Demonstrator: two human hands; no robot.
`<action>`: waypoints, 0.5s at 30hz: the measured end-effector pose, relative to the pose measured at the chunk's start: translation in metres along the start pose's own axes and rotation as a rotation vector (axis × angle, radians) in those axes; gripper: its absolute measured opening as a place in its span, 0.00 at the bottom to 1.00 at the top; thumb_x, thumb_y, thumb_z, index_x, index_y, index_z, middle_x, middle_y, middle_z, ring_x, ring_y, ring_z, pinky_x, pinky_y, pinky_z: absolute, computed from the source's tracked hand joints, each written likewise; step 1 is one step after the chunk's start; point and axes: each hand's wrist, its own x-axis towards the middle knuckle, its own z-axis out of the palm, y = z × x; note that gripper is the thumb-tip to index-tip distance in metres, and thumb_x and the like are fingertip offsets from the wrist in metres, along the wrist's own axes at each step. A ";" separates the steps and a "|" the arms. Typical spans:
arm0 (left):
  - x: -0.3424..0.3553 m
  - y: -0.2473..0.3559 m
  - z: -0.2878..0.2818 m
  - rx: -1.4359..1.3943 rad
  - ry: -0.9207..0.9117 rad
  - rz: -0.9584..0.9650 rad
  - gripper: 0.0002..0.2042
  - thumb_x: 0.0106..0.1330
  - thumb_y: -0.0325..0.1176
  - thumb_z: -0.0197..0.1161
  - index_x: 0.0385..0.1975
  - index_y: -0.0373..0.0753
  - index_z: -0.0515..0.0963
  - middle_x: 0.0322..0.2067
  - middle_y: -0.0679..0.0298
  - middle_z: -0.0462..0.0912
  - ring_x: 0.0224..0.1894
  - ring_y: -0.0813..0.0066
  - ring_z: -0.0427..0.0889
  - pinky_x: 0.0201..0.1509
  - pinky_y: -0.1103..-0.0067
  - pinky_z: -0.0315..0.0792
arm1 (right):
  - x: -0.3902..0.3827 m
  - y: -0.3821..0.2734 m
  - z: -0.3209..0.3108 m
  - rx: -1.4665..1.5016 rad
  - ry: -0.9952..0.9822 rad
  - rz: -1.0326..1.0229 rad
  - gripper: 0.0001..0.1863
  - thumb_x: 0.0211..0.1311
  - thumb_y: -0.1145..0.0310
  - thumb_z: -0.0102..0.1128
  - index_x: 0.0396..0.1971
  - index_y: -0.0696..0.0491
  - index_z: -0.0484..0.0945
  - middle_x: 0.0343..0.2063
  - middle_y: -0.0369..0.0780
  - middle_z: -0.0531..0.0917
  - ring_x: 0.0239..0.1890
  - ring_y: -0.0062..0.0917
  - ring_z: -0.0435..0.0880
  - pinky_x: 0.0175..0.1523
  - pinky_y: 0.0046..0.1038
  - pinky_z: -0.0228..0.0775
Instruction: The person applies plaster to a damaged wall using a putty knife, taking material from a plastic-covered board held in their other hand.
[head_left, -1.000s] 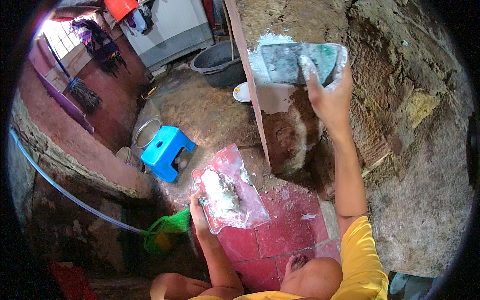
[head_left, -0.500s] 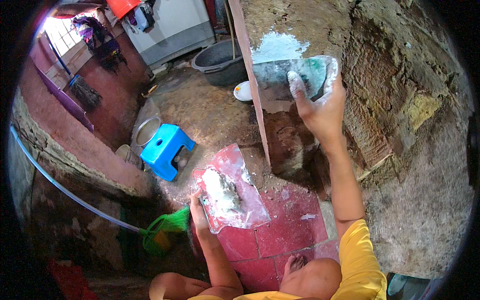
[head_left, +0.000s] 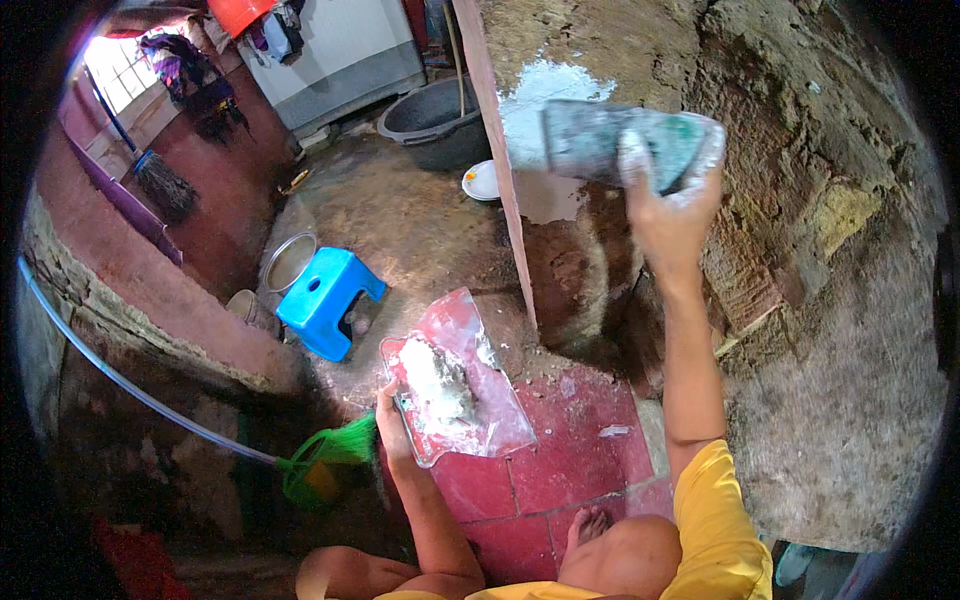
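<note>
My right hand (head_left: 672,222) grips a wide, flat grey-green spreader (head_left: 588,142), thumb on its near face, with white paste on the fingers. The spreader is slightly blurred and held up in front of the rough brown wall (head_left: 640,60). Beside its left end, a bright white patch of wet filler (head_left: 528,105) covers the wall near its pink edge. Low on the left, my left hand (head_left: 392,425) is closed on the left edge of a reddish, paste-smeared flat sheet (head_left: 508,415). A heap of white filler (head_left: 436,380) lies on this sheet.
A blue plastic stool (head_left: 330,300) stands on the floor beside a round metal lid (head_left: 290,262). Farther back are a large dark basin (head_left: 440,135) and a white plate (head_left: 482,182). A green broom (head_left: 345,440) lies left of my arm. Red tiles (head_left: 560,450) lie below.
My right hand has moved right with the spreader, off the white patch, uncovering more filler on the wall. My left hand and the sheet stay nearly in place.
</note>
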 end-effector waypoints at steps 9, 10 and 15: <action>0.005 0.000 -0.009 0.020 -0.013 -0.023 0.13 0.57 0.35 0.47 0.36 0.33 0.69 0.33 0.62 0.75 0.34 0.73 0.75 0.41 0.78 0.69 | 0.008 0.004 0.014 -0.017 -0.057 -0.112 0.21 0.44 0.71 0.61 0.38 0.60 0.63 0.32 0.39 0.73 0.33 0.19 0.71 0.41 0.20 0.63; 0.005 0.000 -0.011 0.050 -0.002 0.005 0.13 0.57 0.35 0.47 0.36 0.33 0.69 0.32 0.61 0.75 0.34 0.72 0.75 0.41 0.78 0.69 | 0.011 0.007 0.011 -0.031 -0.011 -0.171 0.21 0.44 0.72 0.61 0.38 0.60 0.63 0.32 0.40 0.73 0.33 0.19 0.71 0.41 0.20 0.63; 0.010 0.001 -0.037 0.136 0.021 0.062 0.14 0.57 0.35 0.48 0.37 0.32 0.69 0.33 0.60 0.75 0.34 0.72 0.75 0.40 0.77 0.70 | 0.018 0.006 -0.001 0.102 0.269 -0.044 0.19 0.41 0.68 0.63 0.32 0.59 0.66 0.27 0.41 0.75 0.29 0.25 0.73 0.36 0.25 0.66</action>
